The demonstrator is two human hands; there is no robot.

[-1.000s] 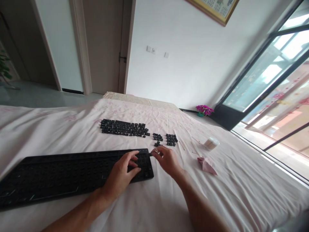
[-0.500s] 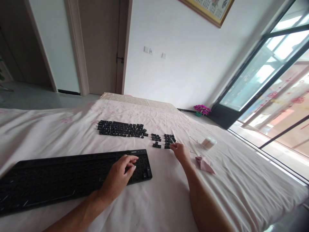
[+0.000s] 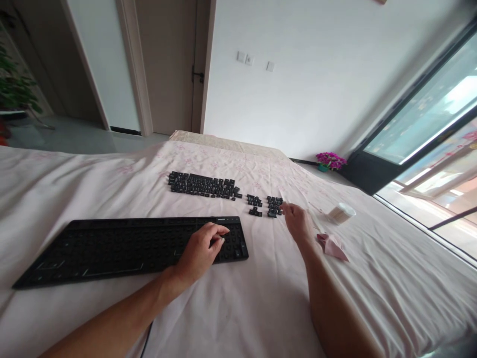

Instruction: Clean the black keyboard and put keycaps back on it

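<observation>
A black keyboard frame (image 3: 122, 246) with its keycaps removed lies on a bed with a pale pink sheet (image 3: 238, 308). My left hand (image 3: 203, 248) rests on the frame's right end, fingers curled over it. My right hand (image 3: 298, 223) reaches out to a small group of loose black keycaps (image 3: 275, 206), fingertips pinched at its right edge; I cannot make out what they hold. A long row of keycaps (image 3: 203, 185) and another small cluster (image 3: 254, 204) lie further back.
A white container of cotton swabs (image 3: 341, 213) and a crumpled pink tissue (image 3: 333, 246) lie right of my right hand. A pot of magenta flowers (image 3: 330, 161) stands on the floor by a large window (image 3: 428, 129). A doorway (image 3: 167, 69) is behind the bed.
My right hand moved from the keyboard's right corner out to the small keycap group. The left hand stayed on the frame. The camera shifted, moving the scene rightward and slightly up.
</observation>
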